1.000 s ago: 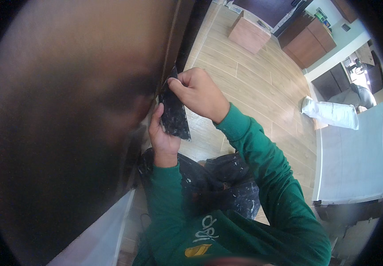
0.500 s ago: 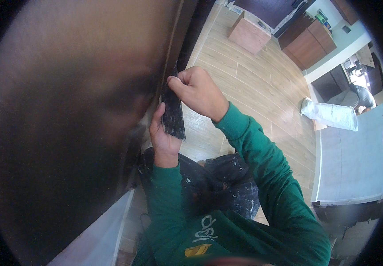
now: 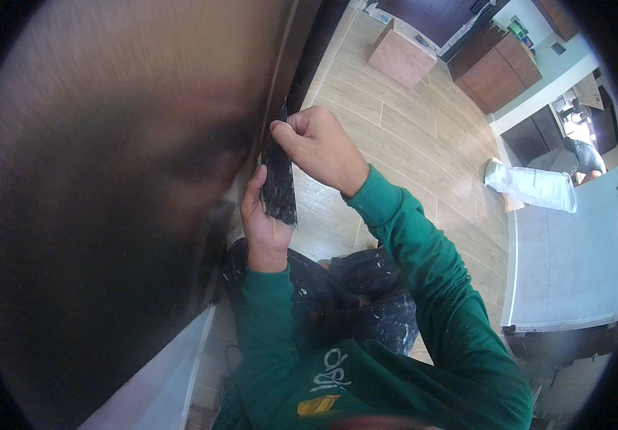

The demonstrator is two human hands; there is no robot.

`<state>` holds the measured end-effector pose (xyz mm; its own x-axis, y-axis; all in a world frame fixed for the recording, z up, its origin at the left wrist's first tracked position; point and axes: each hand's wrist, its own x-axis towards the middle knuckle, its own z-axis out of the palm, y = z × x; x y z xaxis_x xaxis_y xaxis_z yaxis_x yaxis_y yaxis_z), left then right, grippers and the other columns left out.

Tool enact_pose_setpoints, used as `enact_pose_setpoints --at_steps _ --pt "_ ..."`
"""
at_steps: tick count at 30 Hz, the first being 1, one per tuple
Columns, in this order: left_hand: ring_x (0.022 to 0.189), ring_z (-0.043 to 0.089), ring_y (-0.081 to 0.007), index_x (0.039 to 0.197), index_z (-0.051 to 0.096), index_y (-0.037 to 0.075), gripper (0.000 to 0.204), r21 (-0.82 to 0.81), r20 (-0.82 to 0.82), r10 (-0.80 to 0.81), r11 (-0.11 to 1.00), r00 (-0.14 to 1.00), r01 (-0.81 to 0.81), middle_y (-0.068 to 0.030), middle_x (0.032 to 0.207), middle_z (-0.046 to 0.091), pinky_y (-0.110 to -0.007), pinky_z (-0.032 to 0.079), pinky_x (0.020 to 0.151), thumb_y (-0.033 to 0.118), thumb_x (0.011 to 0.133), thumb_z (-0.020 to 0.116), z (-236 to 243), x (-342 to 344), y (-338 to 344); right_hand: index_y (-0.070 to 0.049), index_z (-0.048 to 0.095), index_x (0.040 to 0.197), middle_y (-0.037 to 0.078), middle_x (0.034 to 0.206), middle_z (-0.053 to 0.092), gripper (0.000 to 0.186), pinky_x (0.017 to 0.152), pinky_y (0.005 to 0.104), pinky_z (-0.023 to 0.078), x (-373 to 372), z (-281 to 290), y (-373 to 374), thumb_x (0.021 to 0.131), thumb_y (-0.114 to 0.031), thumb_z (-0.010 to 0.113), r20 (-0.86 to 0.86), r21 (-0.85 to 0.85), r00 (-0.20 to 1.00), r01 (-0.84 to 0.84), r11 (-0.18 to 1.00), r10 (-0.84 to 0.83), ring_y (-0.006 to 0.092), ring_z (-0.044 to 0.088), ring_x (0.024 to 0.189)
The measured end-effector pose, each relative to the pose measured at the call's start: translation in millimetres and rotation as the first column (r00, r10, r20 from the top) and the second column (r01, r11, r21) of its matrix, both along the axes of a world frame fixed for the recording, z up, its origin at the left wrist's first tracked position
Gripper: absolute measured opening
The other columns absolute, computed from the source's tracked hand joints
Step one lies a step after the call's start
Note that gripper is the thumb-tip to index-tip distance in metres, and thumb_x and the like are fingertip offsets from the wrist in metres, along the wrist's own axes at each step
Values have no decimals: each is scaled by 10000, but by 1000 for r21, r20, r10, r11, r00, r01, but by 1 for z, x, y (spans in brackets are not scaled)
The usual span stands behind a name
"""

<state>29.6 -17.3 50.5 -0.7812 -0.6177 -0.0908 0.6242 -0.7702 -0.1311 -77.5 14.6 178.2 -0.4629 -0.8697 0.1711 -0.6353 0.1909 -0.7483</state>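
A flat dark plate [image 3: 277, 193] speckled with pale flecks stands nearly upright against the edge of a large dark brown glossy panel [image 3: 130, 179] on my left. My right hand [image 3: 322, 149] grips the plate's upper part with thumb and curled fingers. My left hand [image 3: 260, 218] holds its lower part from the left, thumb up along the edge and fingers mostly hidden behind it. Both green sleeves reach up from below, over my paint-flecked dark trousers [image 3: 345, 301].
Wood-look floor [image 3: 395, 129] stretches right of the panel. A pinkish box [image 3: 402, 54] and wooden cabinets [image 3: 495, 72] stand at the back. A white sack [image 3: 534, 188] lies at right beside a pale board [image 3: 563, 265]; a person in grey [image 3: 574, 158] bends beyond it.
Since a second ago the plate has turned slightly, so less of its face shows. My hands have shifted only slightly. The person in grey has moved a little.
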Motion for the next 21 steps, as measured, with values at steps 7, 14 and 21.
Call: enact_pose_setpoints --at_steps 7,14,21 --pt "702 581 -126 1136 610 -43 207 -38 80 -9 999 997 12 -78 862 599 -214 487 465 144 1052 583 4 2 -1 104 644 746 269 573 477 438 581 449 501 0 -1 0 922 -296 607 41 6 999 25 1000 -25 259 541 498" --pt "680 552 -118 1132 598 -36 189 -28 59 -34 999 998 36 -71 842 580 -219 470 462 133 1049 580 11 5 -5 106 650 761 269 578 480 423 586 441 507 0 0 0 916 -284 602 67 -22 997 25 999 -23 236 556 519" --pt "683 545 -118 1127 594 -37 189 -21 36 -47 999 998 48 -76 838 577 -229 463 459 134 1050 576 13 7 -7 110 647 761 262 574 477 417 574 437 503 2 1 0 912 -277 603 97 2 994 46 999 -46 212 560 524"
